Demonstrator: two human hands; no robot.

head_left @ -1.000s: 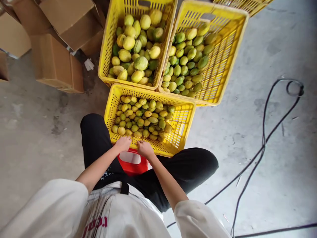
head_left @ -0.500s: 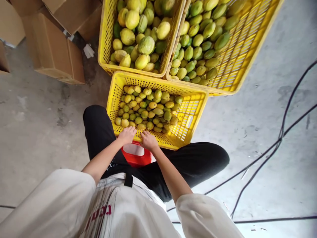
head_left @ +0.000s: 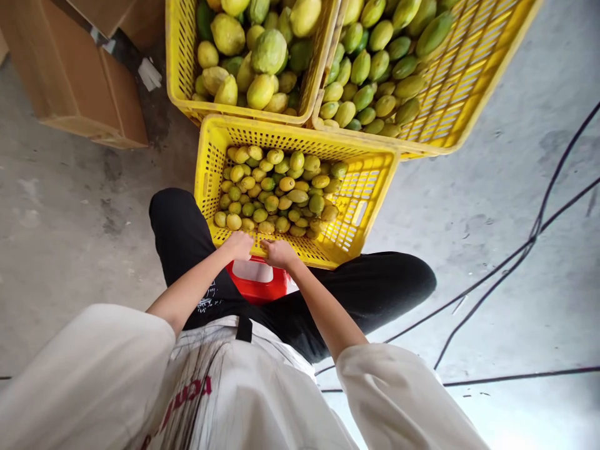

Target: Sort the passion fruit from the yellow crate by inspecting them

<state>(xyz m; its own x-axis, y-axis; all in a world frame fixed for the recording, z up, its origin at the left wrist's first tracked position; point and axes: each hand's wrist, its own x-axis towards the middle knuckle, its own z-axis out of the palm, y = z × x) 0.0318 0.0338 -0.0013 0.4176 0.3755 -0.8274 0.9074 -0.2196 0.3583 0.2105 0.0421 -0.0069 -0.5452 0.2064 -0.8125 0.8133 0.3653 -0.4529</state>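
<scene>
In front of my knees stands a yellow plastic crate point(head_left: 375, 206), partly filled with several small yellow-green lemons point(head_left: 281, 194). My left hand point(head_left: 239, 245) is closed over the crate's near rim, left of its middle. Close beside it, my right hand point(head_left: 280, 254) grips the same rim with its fingers curled over the edge. Both hands' fingertips are partly hidden. Under the near rim, between my legs, a red plastic object point(head_left: 260, 290) with an oval opening shows.
Behind the near crate stand a yellow crate point(head_left: 175, 62) of large lemons and another yellow crate point(head_left: 492, 81) of greener ones. Cardboard boxes point(head_left: 70, 75) are at the upper left. Black cables point(head_left: 534, 231) cross the concrete floor on the right.
My view has shifted a little, so the crates appear higher and slightly larger. Both hands remain on the near rim of the front crate.
</scene>
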